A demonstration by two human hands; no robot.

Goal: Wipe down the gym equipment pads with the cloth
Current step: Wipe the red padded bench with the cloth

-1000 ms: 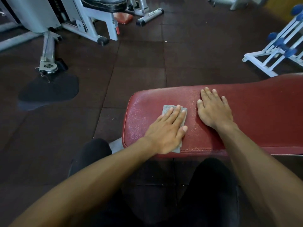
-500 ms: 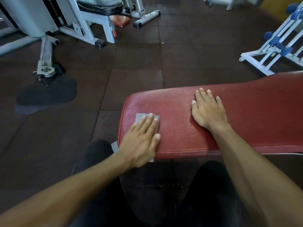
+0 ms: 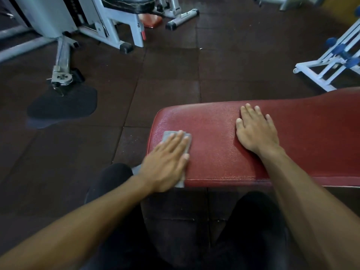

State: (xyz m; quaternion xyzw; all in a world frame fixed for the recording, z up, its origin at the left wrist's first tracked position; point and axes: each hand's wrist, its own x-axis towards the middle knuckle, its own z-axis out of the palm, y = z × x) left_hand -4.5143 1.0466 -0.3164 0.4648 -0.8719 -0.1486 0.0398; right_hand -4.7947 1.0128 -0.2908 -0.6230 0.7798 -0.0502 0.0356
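Observation:
A red padded bench [image 3: 210, 137] stretches from the middle of the view to the right edge. A grey folded cloth [image 3: 168, 135] lies on the pad's left end, near its rounded corner. My left hand [image 3: 167, 158] presses flat on the cloth with straight fingers and covers most of it; a strip of cloth hangs over the pad's near edge. My right hand [image 3: 255, 131] rests flat on the pad further right, fingers spread, holding nothing.
Dark rubber floor tiles [image 3: 171, 75] surround the bench. A white weight machine [image 3: 64, 22] with a black seat stands at the back left. A white rack with blue dumbbells [image 3: 335, 53] stands at the right. My dark-clothed knees [image 3: 115, 174] are below the pad.
My left hand slid the cloth leftward along the pad, from near the right hand to the left end. The right hand stayed put on the pad.

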